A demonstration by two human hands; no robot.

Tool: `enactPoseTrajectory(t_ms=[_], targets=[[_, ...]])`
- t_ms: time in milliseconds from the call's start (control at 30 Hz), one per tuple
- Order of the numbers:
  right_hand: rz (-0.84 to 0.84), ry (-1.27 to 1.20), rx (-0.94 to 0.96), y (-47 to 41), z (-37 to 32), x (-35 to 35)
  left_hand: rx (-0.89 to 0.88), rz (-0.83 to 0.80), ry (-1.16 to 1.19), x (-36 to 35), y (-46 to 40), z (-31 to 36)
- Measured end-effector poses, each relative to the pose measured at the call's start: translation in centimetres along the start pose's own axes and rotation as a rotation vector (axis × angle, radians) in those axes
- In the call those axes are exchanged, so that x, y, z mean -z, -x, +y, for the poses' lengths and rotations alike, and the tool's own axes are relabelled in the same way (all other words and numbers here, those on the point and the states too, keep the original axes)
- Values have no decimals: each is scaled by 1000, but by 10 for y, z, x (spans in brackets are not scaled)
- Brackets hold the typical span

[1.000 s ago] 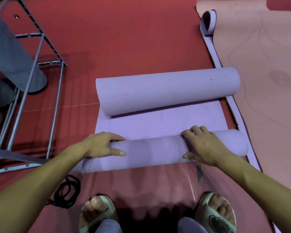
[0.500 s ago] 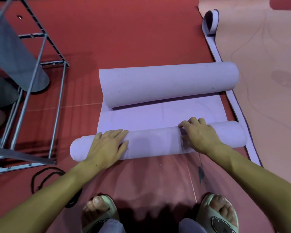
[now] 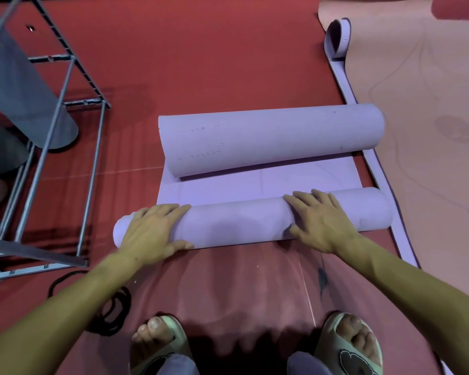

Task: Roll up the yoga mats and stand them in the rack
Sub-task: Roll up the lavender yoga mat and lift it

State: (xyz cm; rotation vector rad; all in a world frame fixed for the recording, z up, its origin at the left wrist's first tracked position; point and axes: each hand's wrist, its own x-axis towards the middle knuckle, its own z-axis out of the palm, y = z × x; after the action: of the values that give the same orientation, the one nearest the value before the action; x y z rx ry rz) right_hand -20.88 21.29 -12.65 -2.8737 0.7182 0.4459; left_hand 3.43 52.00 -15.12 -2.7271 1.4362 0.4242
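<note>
Both hands have shifted since half a second ago: the left hand now sits nearer the left end of the near roll, its thumb down at the roll's near edge, and the right hand lies flatter. Each hand rests on top of that roll with fingers spread and nearly straight, pressing rather than clasping. This lilac yoga mat lies on the red floor, its far end (the thicker curl) forming a second roll, flat mat between. A metal rack stands to the left, holding a grey rolled mat.
</note>
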Motion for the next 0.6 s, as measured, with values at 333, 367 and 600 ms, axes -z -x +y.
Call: enactPoseTrajectory(t_ms=[333, 367, 600], targets=[[37, 226, -11, -24, -8, 4, -22, 165, -161, -8, 3, 48], [60, 220, -1, -25, -9, 5, 2, 136, -175, -10, 0, 50], [103, 315, 45, -38, -7, -5, 74, 42, -297, -15, -37, 50]])
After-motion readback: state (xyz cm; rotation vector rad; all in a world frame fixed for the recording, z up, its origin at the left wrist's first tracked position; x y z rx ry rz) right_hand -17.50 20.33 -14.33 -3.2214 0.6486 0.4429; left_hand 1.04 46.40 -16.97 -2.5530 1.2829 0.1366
